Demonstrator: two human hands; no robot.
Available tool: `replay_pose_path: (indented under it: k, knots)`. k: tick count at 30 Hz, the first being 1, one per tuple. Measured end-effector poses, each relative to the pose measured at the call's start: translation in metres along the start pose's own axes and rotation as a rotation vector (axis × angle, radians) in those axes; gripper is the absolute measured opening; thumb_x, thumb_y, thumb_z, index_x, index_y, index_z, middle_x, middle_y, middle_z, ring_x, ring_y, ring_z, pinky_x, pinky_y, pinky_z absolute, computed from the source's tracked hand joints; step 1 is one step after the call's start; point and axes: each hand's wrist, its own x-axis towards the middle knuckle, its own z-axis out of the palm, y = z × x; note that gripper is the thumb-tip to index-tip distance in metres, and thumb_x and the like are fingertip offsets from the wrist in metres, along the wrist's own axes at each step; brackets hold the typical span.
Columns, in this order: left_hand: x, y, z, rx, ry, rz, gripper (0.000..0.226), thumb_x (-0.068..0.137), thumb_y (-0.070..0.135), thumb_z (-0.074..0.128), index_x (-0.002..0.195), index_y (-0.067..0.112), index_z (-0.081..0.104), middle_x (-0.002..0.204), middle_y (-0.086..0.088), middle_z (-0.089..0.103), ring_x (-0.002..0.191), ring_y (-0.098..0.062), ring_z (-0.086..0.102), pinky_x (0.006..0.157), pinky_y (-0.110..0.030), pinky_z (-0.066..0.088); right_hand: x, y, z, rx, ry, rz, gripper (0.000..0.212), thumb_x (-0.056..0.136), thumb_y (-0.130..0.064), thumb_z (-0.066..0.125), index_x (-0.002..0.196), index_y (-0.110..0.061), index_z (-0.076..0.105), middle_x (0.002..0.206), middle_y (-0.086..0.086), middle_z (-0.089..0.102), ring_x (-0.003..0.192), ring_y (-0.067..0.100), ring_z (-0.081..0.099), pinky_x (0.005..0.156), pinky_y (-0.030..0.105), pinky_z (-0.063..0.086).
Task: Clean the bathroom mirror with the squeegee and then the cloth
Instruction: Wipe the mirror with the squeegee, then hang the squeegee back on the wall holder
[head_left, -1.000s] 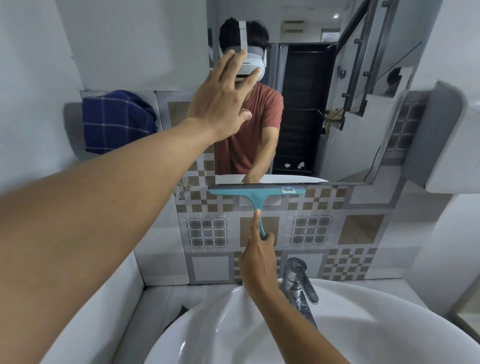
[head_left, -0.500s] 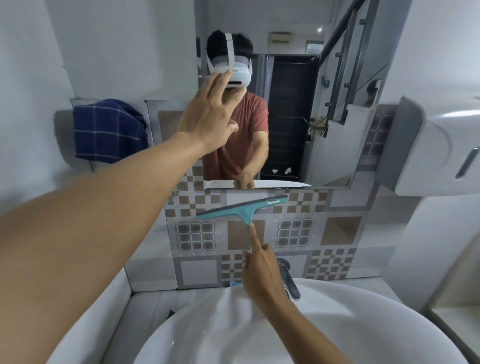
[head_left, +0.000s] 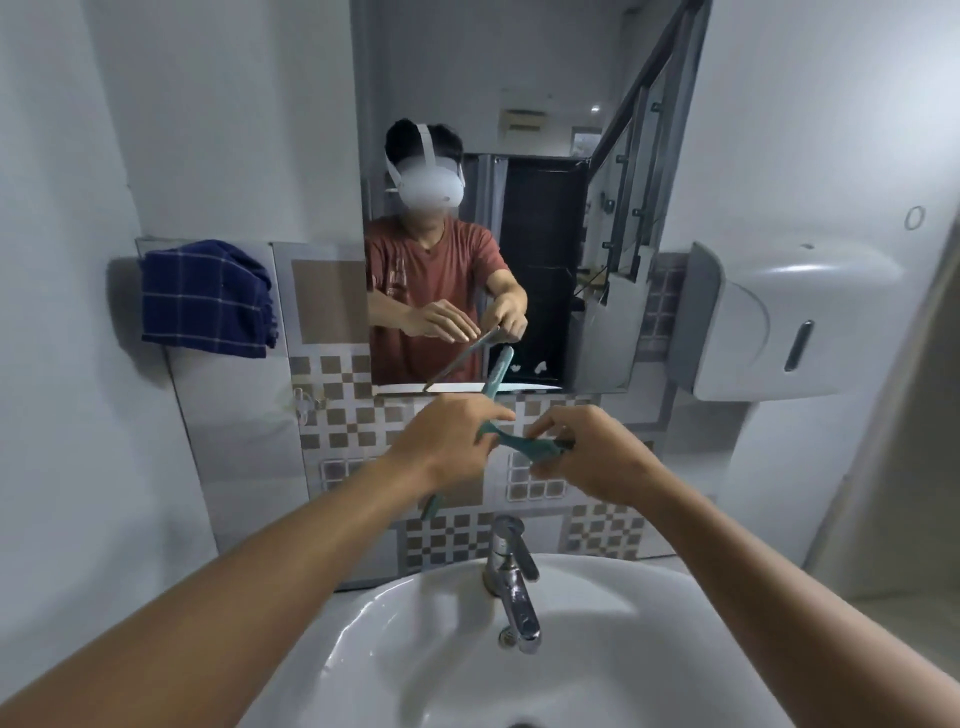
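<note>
The teal squeegee (head_left: 524, 441) is held in front of the tiled wall (head_left: 332, 415), just below the mirror (head_left: 467, 104). The right hand (head_left: 582, 457) has its fingers closed around the handle; the left hand (head_left: 447, 447) covers the blade's middle, fingers pressed together, with the blade ends showing above and below it. Below are a white basin (head_left: 649, 623) and chrome tap (head_left: 511, 577). A blue checked cloth (head_left: 208, 296) hangs at left; a grey dispenser (head_left: 789, 322) is mounted at right.
</note>
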Motion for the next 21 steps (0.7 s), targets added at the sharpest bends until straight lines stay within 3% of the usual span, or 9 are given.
replay_pose_path:
  k: [3, 6, 8, 11, 15, 21]
  knots:
    - [-0.003, 0.008, 0.006, 0.056, -0.042, 0.029, 0.021, 0.096, 0.021, 0.062, 0.113, 0.023, 0.074, 0.104, -0.004, 0.072, 0.097, -0.021, 0.062, 0.091, -0.042, 0.054, 0.001, -0.008, -0.02, -0.087, -0.057, -0.032, 0.033, 0.075, -0.017, 0.087, 0.103, -0.028, 0.072, 0.097, -0.003, 0.076, 0.08, 0.007, 0.07, 0.071, 0.025, 0.059]
    - [-0.004, 0.017, 0.004, 0.03, -0.023, -0.001, 0.023, 0.095, 0.027, 0.065, 0.117, 0.03, 0.073, 0.104, 0.0, 0.072, 0.092, -0.015, 0.06, 0.084, -0.03, 0.05, 0.0, -0.015, -0.033, -0.181, -0.072, -0.038, 0.031, 0.07, -0.024, 0.091, 0.095, -0.029, 0.072, 0.091, -0.008, 0.074, 0.08, 0.007, 0.068, 0.074, 0.028, 0.058]
    - [-0.006, 0.022, -0.001, 0.001, -0.03, -0.037, 0.024, 0.093, 0.027, 0.068, 0.116, 0.029, 0.074, 0.106, 0.003, 0.075, 0.09, -0.01, 0.061, 0.087, -0.027, 0.05, -0.001, -0.02, -0.041, -0.247, -0.064, -0.046, 0.031, 0.067, -0.033, 0.092, 0.091, -0.03, 0.071, 0.087, -0.012, 0.073, 0.079, 0.008, 0.068, 0.078, 0.035, 0.06]
    - [-0.01, 0.025, -0.008, -0.059, -0.058, -0.103, 0.025, 0.09, 0.024, 0.072, 0.115, 0.027, 0.075, 0.108, 0.006, 0.077, 0.092, -0.009, 0.069, 0.092, -0.028, 0.054, -0.003, -0.024, -0.055, -0.261, -0.034, -0.065, 0.029, 0.07, -0.035, 0.09, 0.092, -0.028, 0.073, 0.084, -0.012, 0.071, 0.076, 0.008, 0.067, 0.071, 0.029, 0.058]
    - [-0.018, 0.025, -0.013, -0.117, -0.078, -0.161, 0.021, 0.09, 0.02, 0.073, 0.11, 0.024, 0.077, 0.107, 0.005, 0.077, 0.093, -0.01, 0.071, 0.09, -0.033, 0.058, -0.006, -0.03, -0.066, 0.02, -0.01, -0.099, 0.019, 0.078, -0.015, 0.085, 0.093, -0.019, 0.074, 0.082, 0.0, 0.076, 0.073, 0.023, 0.073, 0.066, 0.033, 0.063]
    - [-0.027, 0.019, -0.026, -0.363, -0.052, -0.277, 0.021, 0.094, 0.02, 0.067, 0.115, 0.02, 0.073, 0.112, 0.006, 0.074, 0.102, -0.009, 0.068, 0.093, -0.031, 0.056, 0.001, -0.049, -0.047, 0.371, 0.11, -0.151, 0.024, 0.08, -0.01, 0.082, 0.1, -0.011, 0.07, 0.086, 0.009, 0.075, 0.074, 0.019, 0.075, 0.066, 0.03, 0.063]
